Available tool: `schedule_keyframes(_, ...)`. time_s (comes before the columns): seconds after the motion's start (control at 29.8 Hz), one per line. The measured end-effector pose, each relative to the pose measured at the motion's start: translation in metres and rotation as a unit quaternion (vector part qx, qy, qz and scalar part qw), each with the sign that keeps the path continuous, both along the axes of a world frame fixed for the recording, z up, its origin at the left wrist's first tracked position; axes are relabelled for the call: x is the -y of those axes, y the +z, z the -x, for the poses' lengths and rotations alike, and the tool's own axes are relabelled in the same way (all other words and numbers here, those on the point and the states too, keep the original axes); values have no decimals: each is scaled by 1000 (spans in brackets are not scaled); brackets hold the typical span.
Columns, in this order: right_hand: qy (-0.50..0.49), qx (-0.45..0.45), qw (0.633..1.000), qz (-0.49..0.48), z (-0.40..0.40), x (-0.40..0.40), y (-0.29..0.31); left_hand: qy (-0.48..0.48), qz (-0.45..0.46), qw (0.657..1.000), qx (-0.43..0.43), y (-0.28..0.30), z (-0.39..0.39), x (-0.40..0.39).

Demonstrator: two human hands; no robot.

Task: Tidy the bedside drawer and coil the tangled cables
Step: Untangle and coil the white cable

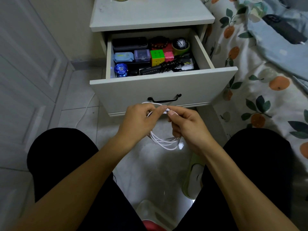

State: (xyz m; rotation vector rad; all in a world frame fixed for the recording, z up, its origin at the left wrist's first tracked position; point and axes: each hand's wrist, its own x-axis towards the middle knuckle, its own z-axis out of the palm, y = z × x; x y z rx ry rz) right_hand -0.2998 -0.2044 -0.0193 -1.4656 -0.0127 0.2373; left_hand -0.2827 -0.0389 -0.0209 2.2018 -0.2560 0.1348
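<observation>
A white cable (164, 140) hangs in several loops between my two hands, just in front of the open drawer (164, 87). My left hand (139, 120) grips the loops near the top, fingers curled round them. My right hand (185, 124) pinches the cable's white end at thumb and forefinger, touching the left hand's fingertips. Inside the drawer lie a coiled black cable (168, 65), a colourful puzzle cube (157, 57), a blue yo-yo (120, 70), a dark phone case (130, 43), a bead bracelet (158, 43) and a watch (180, 44).
The white bedside cabinet (150, 14) stands between a panelled door (28, 64) on the left and a bed with fruit-print bedding (258, 77) on the right. Another white cable trails on the tiled floor (83, 114). A green slipper (193, 177) lies by my right knee.
</observation>
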Motion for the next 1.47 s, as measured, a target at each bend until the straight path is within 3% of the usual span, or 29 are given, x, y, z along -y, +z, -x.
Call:
schedule_keyframes(0.2, -8, -5, 1000, 27, -4, 3, 0, 8, -201, 971, 132, 6, 0, -9)
schedule_keyframes(0.27, 8, 8, 999, 46, -5, 5, 3, 12, -214, 966, 144, 9, -2, -9)
schedule_keyframes(0.34, 36, 24, 997, 71, -5, 8, 7, -31, -198, 974, 101, 9, -6, -11)
schedule_keyframes(0.4, 61, 46, 992, 104, -5, 10, 12, -102, -127, 987, -6, 11, -6, -12)
schedule_keyframes(0.47, 80, 87, 981, 156, -5, 14, 17, -146, 0, 978, -149, 11, -6, -10)
schedule_keyframes(0.57, 97, 131, 969, 184, -7, 18, 21, -146, 221, 906, -330, 10, -6, -8)
schedule_keyframes(0.64, 94, 158, 966, 182, -10, 17, 20, -150, 322, 852, -384, 13, -10, -9)
schedule_keyframes(0.74, 87, 160, 971, 154, -14, 16, 16, -160, 373, 814, -415, 13, -12, -7)
schedule_keyframes(0.84, 32, 107, 987, 119, -17, 15, 9, -122, 440, 779, -429, 12, -16, -3)
schedule_keyframes(1.04, -32, -118, 992, -30, -22, 1, -10, -18, 638, 673, -375, 15, -24, -4)
schedule_keyframes(1.17, 39, -91, 995, 8, -15, -14, -14, 21, 698, 632, -335, 19, -24, -3)
schedule_keyframes(1.31, 118, -2, 988, 96, -8, -13, -10, 53, 703, 641, -304, 22, -26, -2)
schedule_keyframes(1.47, 80, 29, 990, 113, 3, -5, -5, 90, 654, 708, -251, 22, -29, -9)
